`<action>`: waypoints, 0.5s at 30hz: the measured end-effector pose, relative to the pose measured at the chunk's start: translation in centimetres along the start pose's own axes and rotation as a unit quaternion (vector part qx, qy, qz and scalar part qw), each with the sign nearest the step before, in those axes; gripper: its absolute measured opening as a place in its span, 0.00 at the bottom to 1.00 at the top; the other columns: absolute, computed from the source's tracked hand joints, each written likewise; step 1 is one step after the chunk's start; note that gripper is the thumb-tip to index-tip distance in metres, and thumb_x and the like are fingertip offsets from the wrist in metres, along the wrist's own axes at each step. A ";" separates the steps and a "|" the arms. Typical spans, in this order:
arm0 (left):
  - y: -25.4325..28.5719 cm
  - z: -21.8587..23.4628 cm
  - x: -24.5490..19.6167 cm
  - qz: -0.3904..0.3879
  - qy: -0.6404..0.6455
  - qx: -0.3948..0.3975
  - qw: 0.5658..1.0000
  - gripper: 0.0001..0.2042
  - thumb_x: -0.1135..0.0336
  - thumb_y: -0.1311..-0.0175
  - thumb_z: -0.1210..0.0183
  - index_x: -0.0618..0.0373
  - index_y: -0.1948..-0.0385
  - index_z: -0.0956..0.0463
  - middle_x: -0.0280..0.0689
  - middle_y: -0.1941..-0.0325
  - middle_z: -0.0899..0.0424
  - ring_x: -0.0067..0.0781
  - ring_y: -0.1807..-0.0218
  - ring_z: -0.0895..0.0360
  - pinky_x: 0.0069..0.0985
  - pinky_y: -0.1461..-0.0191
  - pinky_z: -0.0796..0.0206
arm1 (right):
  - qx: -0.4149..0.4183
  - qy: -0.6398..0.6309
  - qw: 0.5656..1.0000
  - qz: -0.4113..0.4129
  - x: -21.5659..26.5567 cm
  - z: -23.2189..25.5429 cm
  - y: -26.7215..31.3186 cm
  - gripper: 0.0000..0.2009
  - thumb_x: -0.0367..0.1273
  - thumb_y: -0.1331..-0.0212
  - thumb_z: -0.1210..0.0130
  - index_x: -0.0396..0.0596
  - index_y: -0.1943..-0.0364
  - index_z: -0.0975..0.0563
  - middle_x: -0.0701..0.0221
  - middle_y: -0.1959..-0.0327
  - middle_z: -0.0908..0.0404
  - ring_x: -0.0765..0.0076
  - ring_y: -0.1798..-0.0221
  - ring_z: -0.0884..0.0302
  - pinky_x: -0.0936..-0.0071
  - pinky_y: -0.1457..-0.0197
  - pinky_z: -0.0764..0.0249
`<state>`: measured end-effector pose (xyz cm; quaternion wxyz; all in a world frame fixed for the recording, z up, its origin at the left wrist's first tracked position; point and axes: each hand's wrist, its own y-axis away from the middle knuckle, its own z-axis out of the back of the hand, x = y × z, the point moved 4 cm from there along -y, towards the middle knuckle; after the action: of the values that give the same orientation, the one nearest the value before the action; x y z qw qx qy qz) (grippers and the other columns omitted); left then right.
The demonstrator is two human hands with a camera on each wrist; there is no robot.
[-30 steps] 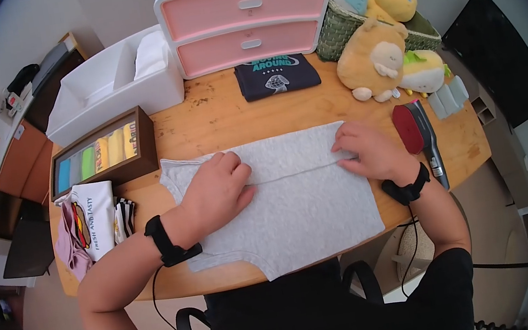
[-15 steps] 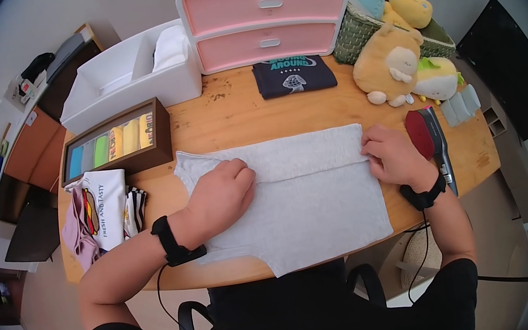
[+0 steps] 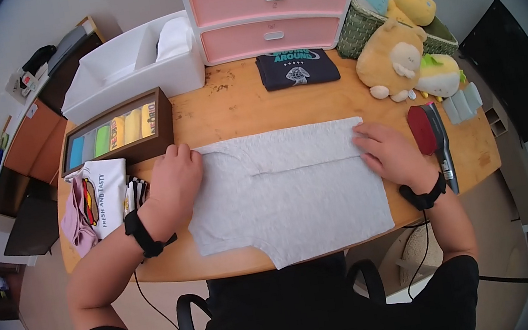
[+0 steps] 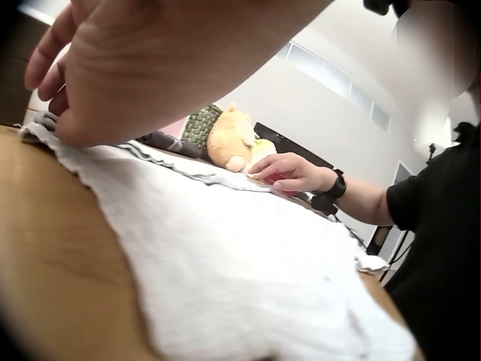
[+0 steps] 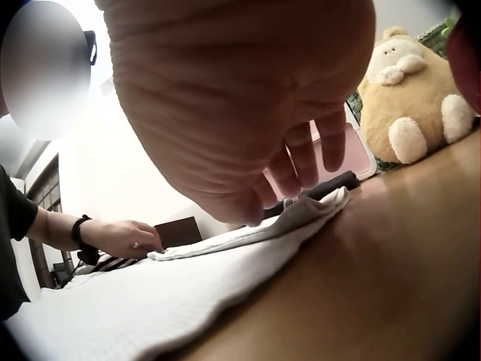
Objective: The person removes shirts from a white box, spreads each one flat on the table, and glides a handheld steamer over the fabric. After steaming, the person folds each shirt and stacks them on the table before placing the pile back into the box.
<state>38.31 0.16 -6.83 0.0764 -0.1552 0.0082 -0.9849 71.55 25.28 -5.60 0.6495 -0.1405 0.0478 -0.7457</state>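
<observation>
A light grey shirt (image 3: 296,204) lies spread across the wooden table, its far strip folded over toward the person. At the shirt's far left corner is my left hand (image 3: 175,181). In the left wrist view, this hand's curled fingers and thumb pinch a small bunch of the grey cloth (image 4: 45,124). My right hand (image 3: 397,149) rests at the far right corner, by the end of the folded strip. The right wrist view shows its fingers (image 5: 301,162) loosely extended over the cloth edge, not curled round it.
Folded shirts (image 3: 106,194) and a brown box (image 3: 167,121) of rolled clothes stand left. Behind are a white bin (image 3: 184,75), pink drawers (image 3: 275,1) and a folded navy shirt (image 3: 298,72). A plush bear (image 3: 391,62), a green basket (image 3: 353,34) and a red-headed brush (image 3: 422,129) stand right.
My left hand has moved left from the middle of the fold to the shirt's far left corner. The right hand stays at the right edge, its fingers now more spread.
</observation>
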 end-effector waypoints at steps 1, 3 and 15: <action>0.5 0.5 -0.8 -0.030 0.048 -0.005 0.998 0.11 0.73 0.43 0.37 0.60 0.58 0.23 0.44 0.56 0.20 0.49 0.52 0.21 0.41 0.46 0.23 | 0.003 -0.021 1.000 0.021 1.2 1.0 0.5 0.18 0.31 0.43 0.32 0.42 0.48 0.18 0.56 0.42 0.18 0.44 0.43 0.19 0.53 0.39 0.22; 1.6 1.6 -3.1 -0.089 0.141 -0.018 0.986 0.12 0.70 0.42 0.34 0.60 0.58 0.23 0.44 0.55 0.20 0.50 0.51 0.20 0.40 0.46 0.23 | 0.020 -0.070 0.996 0.048 3.2 2.1 1.9 0.19 0.34 0.44 0.29 0.44 0.50 0.18 0.57 0.43 0.18 0.44 0.45 0.19 0.53 0.42 0.22; 7.1 2.8 -13.2 -0.294 0.309 -0.092 0.900 0.12 0.64 0.35 0.33 0.57 0.54 0.20 0.40 0.51 0.19 0.41 0.48 0.20 0.37 0.48 0.29 | 0.011 -0.063 0.992 0.107 7.3 0.5 9.8 0.13 0.30 0.45 0.29 0.42 0.57 0.19 0.62 0.53 0.18 0.50 0.51 0.18 0.59 0.50 0.20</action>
<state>52.67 -4.81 -8.46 -0.2376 0.1557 0.0765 -0.9558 80.23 16.69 -6.53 0.7287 -0.1740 0.0138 -0.6622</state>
